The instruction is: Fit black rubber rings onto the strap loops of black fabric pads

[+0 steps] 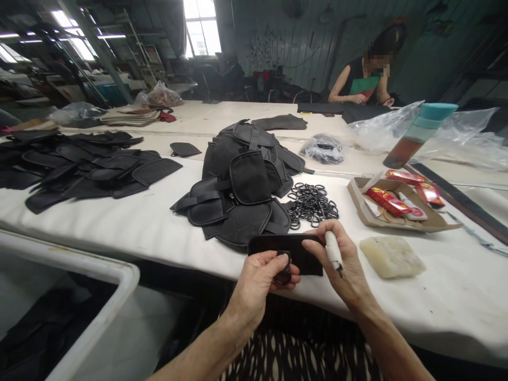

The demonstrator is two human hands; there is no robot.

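Note:
A black leather-like piece (304,257) with piped edging is held up at the table's front edge between both hands. My left hand (256,272) is closed, thumb over fingers, on a short black strap (282,259) of that piece; a black ring shows below the thumb. My right hand (341,259) grips the piece's right side with the thumb in front. Tucked in that same hand is a small tool with a white-wrapped handle (332,247), its tip mostly hidden. Just beyond the hands lie a heap of black D-rings (313,203) and a pile of similar black pieces (248,177).
Right of my hands are a yellowish wax-like block (392,256) and a cardboard tray (400,225) with red boxes. A tilted bottle (420,135) stands behind. More black pieces (91,164) lie left, above a white bin (123,278). A person (365,79) works across the table.

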